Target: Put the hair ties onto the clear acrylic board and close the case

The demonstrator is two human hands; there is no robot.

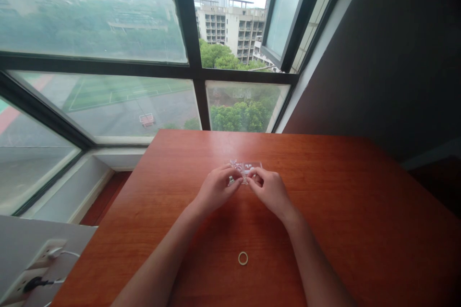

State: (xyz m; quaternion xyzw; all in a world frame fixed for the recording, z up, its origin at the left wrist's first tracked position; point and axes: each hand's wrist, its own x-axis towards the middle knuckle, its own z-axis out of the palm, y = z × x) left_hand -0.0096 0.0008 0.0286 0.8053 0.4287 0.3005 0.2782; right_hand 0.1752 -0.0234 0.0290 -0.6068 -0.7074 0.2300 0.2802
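Note:
A small clear plastic piece with white printed marks lies between my two hands, near the middle of the wooden table. My left hand has thumb and fingers bent in a pinch at its left side. From the right, my right hand pinches its near edge, with the fingertips close to those of the left. The fingers cover much of the piece, so I cannot tell whether it is a packet or a stiff sheet. Closer to me, a pale yellow ring rests on the table between my forearms.
The reddish-brown wooden table reaches up to a dark-framed window with one pane swung outward. A dark wall stands to the right. At lower left, wall sockets hold a white plug and a black plug.

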